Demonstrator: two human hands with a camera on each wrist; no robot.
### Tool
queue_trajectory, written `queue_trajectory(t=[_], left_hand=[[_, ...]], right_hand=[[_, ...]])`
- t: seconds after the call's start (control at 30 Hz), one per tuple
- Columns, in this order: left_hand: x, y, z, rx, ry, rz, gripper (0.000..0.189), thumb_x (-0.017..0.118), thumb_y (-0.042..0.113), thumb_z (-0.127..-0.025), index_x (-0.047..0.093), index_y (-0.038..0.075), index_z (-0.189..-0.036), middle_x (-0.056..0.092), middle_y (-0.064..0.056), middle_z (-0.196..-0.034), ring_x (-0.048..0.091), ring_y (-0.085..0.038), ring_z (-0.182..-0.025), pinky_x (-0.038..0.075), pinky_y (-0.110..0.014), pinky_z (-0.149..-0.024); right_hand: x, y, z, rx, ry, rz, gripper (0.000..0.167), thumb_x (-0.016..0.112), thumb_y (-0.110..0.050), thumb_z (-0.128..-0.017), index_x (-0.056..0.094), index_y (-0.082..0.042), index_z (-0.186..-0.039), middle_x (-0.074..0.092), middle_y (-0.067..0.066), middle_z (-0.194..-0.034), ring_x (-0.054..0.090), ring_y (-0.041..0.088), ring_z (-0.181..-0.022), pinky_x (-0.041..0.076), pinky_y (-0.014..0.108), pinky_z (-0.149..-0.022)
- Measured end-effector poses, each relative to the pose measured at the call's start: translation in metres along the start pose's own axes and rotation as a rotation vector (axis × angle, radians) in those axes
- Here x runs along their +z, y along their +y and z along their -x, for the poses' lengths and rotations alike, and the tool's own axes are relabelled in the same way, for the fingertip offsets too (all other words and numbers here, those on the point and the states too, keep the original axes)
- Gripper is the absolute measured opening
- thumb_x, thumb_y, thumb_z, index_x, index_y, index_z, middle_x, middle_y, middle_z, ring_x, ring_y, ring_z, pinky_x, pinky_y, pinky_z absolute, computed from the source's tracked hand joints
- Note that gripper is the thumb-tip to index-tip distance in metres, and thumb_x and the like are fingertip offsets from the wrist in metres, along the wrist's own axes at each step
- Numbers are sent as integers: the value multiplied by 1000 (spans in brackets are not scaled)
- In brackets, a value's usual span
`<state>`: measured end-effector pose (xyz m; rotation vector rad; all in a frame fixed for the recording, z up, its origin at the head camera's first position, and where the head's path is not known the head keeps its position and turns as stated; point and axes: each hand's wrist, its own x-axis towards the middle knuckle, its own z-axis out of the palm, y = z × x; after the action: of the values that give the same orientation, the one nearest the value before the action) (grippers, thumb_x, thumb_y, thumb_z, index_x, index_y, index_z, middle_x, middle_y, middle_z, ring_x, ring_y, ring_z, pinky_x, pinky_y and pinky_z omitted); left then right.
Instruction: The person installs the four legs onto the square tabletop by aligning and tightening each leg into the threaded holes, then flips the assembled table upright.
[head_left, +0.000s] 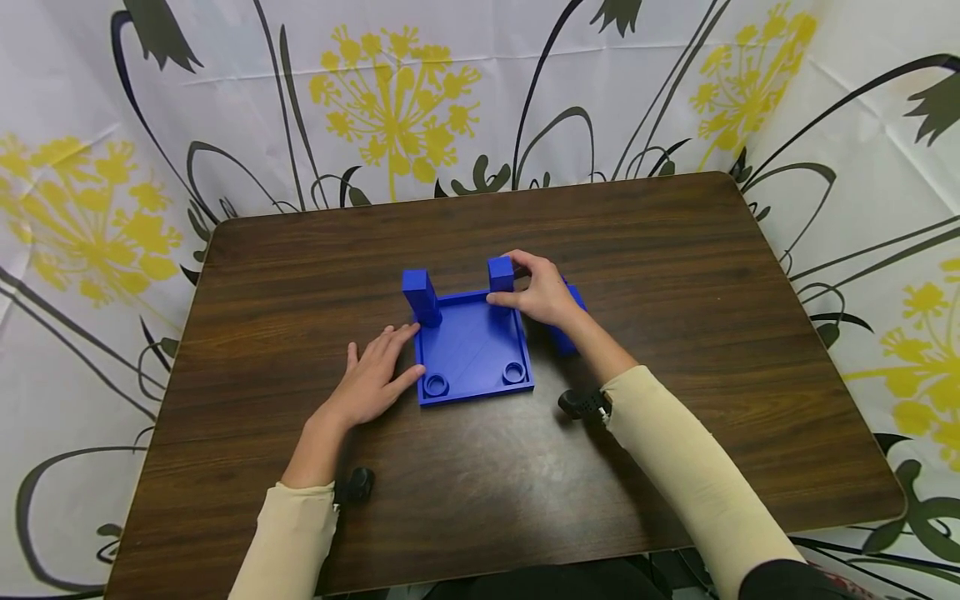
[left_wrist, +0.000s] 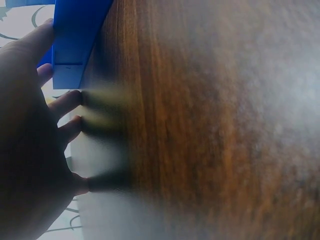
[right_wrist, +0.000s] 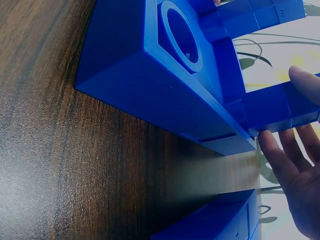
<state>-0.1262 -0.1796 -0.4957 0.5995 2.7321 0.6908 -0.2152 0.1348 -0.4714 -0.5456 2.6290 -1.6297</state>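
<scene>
A square blue tray (head_left: 474, 346) with a raised rim lies on the table. Round rings (head_left: 513, 372) stand in its two near corners. Blue rectangular posts rise from the far corners: a left post (head_left: 418, 293) and a right post (head_left: 500, 273). My right hand (head_left: 546, 293) pinches the right post between thumb and fingers; the right wrist view shows this post (right_wrist: 272, 107) at the tray's corner. With fingers spread, my left hand (head_left: 372, 377) rests at the tray's left side, thumb and fingertips against it. In the left wrist view the tray wall (left_wrist: 75, 45) meets that hand.
To the right of the tray, partly behind my right forearm, lie more blue pieces (head_left: 564, 340). The dark wooden table (head_left: 315, 275) spreads out around the tray. A flower-patterned cloth (head_left: 465, 100) hangs along its far edge. Small black wrist cameras sit under both forearms.
</scene>
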Motion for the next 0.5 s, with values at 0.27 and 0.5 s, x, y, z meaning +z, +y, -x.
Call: queue_trajectory(t=[0.27,0.5], left_hand=[[0,1,0,3,1,1,68,45,54,-100,19,29,-157,23,-8,-161,11,-33,-149,-4,-74,-104],[-1,1,1,-3,-3,4,68,46,55,-100,19,29,-157,23,-8,-161,10,-32,-149,-4,-73,-105]], right_hand=[[0,-1,-1,15,0,3,45,88,-20,-73,64,-8,-109,68,7,-98,63,25,-96,47,51,-86],[-3,-4,-3,25,-59,41,53,87,-20,-74,60,-7,-117,65,10,-103,61,28,-99,49,49,-85]])
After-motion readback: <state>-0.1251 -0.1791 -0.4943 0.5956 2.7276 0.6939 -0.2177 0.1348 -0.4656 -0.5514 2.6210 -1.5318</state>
